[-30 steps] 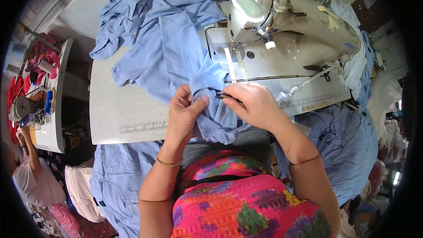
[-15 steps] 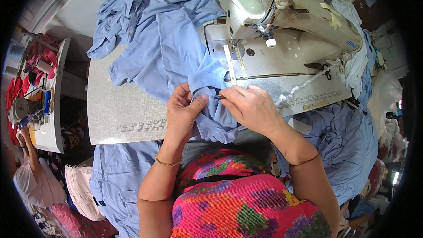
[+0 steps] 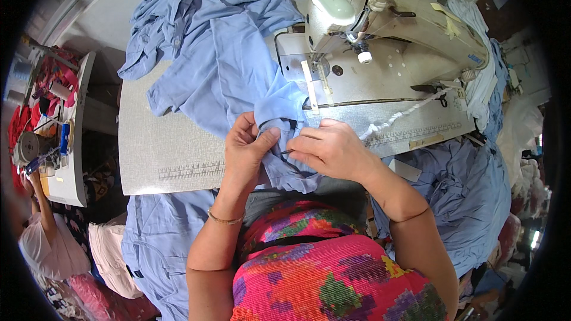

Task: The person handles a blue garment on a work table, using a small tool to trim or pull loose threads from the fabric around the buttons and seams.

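A light blue shirt (image 3: 214, 77) lies bunched on the sewing table, its near part drawn up to the table's front edge. My left hand (image 3: 250, 145) is closed on a fold of this shirt, thumb on top and fingers partly behind the cloth. Close beside it, my right hand (image 3: 327, 147) pinches a small dark pointed tool (image 3: 286, 152); most of it is hidden in the fingers, so its exact kind does not show. The tool's tip points left at the cloth below a dark gap in the fold.
A sewing machine (image 3: 392, 30) stands at the back right, with a white strip (image 3: 310, 86) near its needle. A twisted white cord (image 3: 398, 117) lies on the table. More blue garments (image 3: 458, 196) hang at the right. Another person's hand (image 3: 33, 181) is at the far left.
My right hand has moved down slightly toward me with the tool, whose tip now sits lower on the cloth. My left hand has stayed nearly still.
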`<state>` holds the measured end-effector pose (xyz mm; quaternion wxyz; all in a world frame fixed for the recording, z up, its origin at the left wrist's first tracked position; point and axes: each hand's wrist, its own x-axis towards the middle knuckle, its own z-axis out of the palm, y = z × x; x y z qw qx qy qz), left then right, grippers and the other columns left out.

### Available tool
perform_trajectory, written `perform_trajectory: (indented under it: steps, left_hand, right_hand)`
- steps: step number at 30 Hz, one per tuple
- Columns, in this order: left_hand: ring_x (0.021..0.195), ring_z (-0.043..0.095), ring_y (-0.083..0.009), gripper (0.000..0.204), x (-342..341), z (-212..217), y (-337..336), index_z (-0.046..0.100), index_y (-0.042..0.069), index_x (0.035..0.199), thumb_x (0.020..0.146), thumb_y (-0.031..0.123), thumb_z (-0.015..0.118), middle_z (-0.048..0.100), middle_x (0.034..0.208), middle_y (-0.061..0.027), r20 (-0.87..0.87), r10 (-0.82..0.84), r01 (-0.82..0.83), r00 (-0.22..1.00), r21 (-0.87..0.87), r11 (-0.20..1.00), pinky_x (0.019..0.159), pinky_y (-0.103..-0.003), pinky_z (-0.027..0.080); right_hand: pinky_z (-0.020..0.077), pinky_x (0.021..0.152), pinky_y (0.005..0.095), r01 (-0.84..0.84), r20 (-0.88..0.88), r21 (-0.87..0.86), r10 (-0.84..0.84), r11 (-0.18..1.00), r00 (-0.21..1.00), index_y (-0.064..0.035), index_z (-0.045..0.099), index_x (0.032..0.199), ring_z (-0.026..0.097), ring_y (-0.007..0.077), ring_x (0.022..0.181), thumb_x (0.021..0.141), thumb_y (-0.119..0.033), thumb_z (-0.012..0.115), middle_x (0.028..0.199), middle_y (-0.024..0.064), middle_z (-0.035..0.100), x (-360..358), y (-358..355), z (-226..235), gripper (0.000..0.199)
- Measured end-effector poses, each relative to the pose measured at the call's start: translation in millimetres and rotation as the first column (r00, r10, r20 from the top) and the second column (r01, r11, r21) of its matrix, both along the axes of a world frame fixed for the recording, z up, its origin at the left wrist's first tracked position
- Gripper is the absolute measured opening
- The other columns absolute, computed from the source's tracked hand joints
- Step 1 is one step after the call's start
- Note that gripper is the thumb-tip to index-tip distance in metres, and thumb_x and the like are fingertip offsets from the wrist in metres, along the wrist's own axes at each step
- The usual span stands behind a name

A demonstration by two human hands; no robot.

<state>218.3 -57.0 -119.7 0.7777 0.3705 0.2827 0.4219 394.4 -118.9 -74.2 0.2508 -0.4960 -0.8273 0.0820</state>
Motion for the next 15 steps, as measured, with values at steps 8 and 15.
perform_trajectory:
  steps: [8, 15]
  left_hand:
    - [0.085, 0.060, -0.0110, 0.028, -9.9, 4.5, 4.6, 0.052, 0.000, 0.108, 0.083, 0.000, 0.063, 0.064, 0.098, -0.0068, 0.073, -0.098, 0.099, 0.992, -0.007, 0.995, 0.078, -0.025, 0.049]
    - [0.085, 0.058, -0.0097, 0.033, -16.3, 18.5, 0.2, 0.052, -0.001, 0.111, 0.082, 0.003, 0.066, 0.063, 0.097, -0.0069, -0.068, -0.108, 0.108, 0.992, 0.001, 0.994, 0.078, -0.024, 0.048]
  right_hand:
    - [0.0469, 0.071, 0.0259, -0.112, -0.712, -0.418, -0.248, 0.902, 0.657, -0.0059, 0.054, 0.115, 0.059, 0.0113, 0.080, 0.077, -0.002, 0.062, 0.093, 0.0039, 0.062, -7.0, 31.1, -8.2, 0.039]
    - [0.0388, 0.063, 0.0195, 0.044, -0.655, -0.319, -0.254, 0.947, 0.711, -0.0060, 0.057, 0.099, 0.047, 0.0037, 0.072, 0.077, 0.000, 0.057, 0.082, -0.0032, 0.053, -16.2, 47.8, -7.0, 0.023]
